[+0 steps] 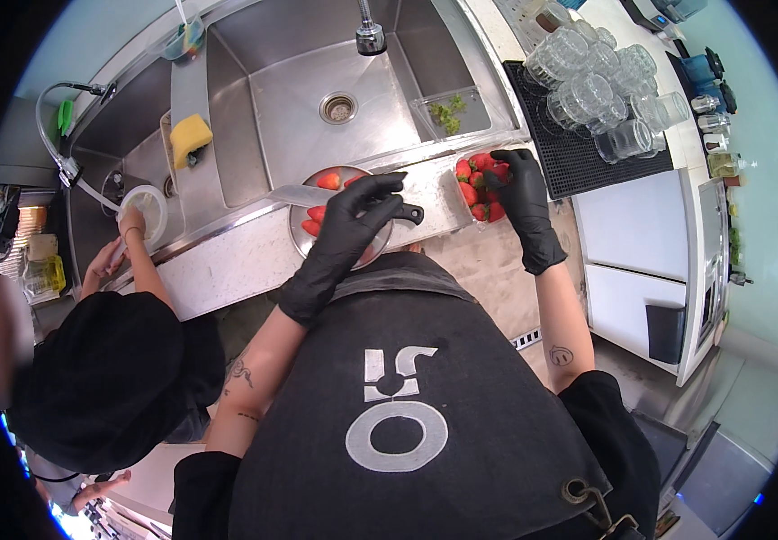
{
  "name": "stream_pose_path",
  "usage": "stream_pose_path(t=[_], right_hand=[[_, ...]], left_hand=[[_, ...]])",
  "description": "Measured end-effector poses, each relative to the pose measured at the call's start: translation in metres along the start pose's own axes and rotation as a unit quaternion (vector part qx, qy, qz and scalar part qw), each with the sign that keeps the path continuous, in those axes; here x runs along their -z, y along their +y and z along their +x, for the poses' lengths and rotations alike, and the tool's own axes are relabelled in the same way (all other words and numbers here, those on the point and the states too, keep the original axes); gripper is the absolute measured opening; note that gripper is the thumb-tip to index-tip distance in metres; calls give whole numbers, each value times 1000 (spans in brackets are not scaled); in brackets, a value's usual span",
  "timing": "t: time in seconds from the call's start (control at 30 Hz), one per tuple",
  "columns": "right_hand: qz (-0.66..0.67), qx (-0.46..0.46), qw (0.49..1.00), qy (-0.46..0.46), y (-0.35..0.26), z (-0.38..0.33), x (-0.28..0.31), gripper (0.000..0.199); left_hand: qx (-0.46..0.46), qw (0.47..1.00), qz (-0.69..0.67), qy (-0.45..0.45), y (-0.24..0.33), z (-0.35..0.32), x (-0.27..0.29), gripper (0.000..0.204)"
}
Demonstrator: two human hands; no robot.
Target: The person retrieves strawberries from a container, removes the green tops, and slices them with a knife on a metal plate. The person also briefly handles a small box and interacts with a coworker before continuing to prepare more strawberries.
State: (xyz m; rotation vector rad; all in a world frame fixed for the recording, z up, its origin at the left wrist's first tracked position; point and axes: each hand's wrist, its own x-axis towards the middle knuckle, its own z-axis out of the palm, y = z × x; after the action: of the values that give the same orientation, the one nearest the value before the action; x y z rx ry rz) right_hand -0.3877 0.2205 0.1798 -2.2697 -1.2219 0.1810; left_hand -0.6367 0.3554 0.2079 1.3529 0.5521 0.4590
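My left hand (pixel 350 220), in a black glove, grips a knife (pixel 303 194) over a round steel bowl (pixel 299 236) that holds a few strawberries (pixel 328 181). The blade points left and the black handle end sticks out to the right of my fingers. My right hand (pixel 519 193), also gloved in black, reaches into a clear tub of whole strawberries (pixel 472 189) on the counter edge. Its fingers curl around one berry at the top of the pile.
Behind the counter lies a steel sink (pixel 317 81) with a tap (pixel 370 36), a yellow sponge (pixel 190 135) and a clear tub of green tops (pixel 450 112). Upturned glasses (pixel 600 99) stand on a black mat at right. A co-worker's hands (pixel 128 229) rinse a white round lid at left.
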Motion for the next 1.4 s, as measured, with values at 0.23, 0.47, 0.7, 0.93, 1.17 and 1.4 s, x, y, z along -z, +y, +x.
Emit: stream_pose_path(t=[0.23,0.47,0.7,0.93,1.17,1.4], right_hand=[[-79,75,993,-45,-5,-14,19,37],[-18,65,996,-52,16,-11,16,34],[11,61,996,-69,-2,-20,9,35],[-8,58,995,-77,-1,-25,4,36],[23,146,989,18,-71,-32,24,37],[177,186,966,-7,-130,-36,15,45]], left_hand=[[15,999,17,-23,-3,-3,3,33],[62,998,-11,-15,4,-8,2,33],[79,995,-21,-64,3,-8,-8,36],[83,993,-15,-77,7,-9,-10,36],[90,991,-79,-65,12,-5,-27,41],[146,941,-303,-46,16,-6,-18,35]])
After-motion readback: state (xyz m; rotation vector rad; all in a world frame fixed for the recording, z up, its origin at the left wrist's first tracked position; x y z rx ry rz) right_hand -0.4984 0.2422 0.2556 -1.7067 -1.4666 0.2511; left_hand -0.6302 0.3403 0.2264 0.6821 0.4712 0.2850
